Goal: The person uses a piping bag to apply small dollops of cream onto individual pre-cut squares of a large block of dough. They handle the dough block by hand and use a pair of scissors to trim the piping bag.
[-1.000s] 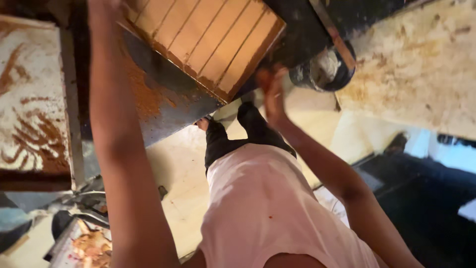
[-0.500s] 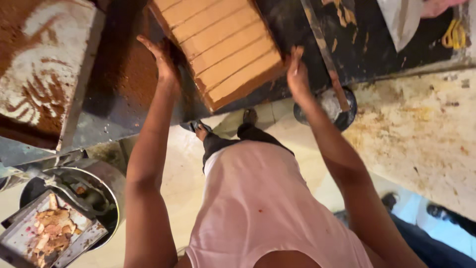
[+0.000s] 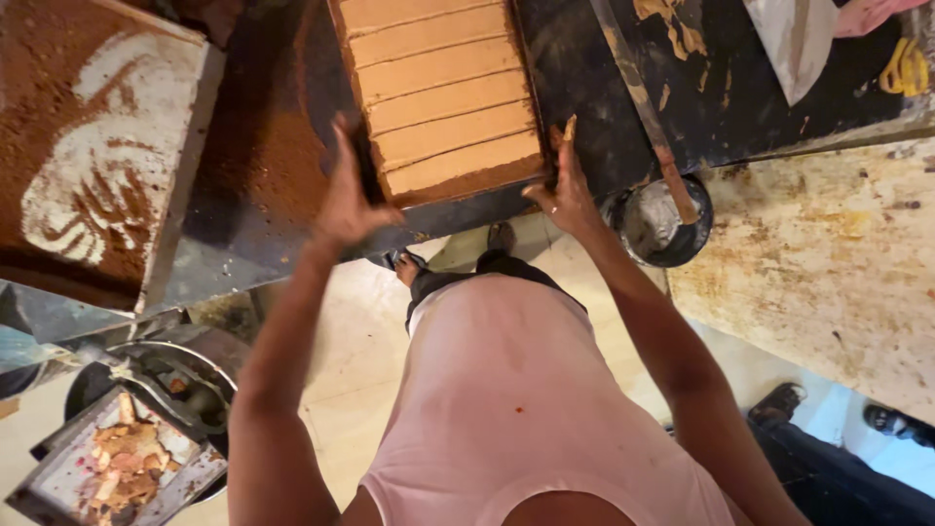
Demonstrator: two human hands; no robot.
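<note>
Hands frame a tan slab [image 3: 443, 97] scored into long strips, which lies on a dark worktop [image 3: 594, 117] just ahead of the person's body. The left hand [image 3: 349, 200] presses against the slab's left edge with fingers spread upward, and the right hand [image 3: 565, 190] rests on its near right corner, fingers loosely curled; whether either hand truly grips the slab or only pushes at its sides is hard to tell from this angle. Reddish-brown powder [image 3: 263, 146] dusts the worktop to the left, next to a powder-covered metal tray [image 3: 97, 156]. A long wooden stick [image 3: 643, 107] lies to the right, reaching over a small round metal pot [image 3: 657, 224]. Lower left, a tray of crumbled scraps [image 3: 122, 468] sits near the floor.
</note>
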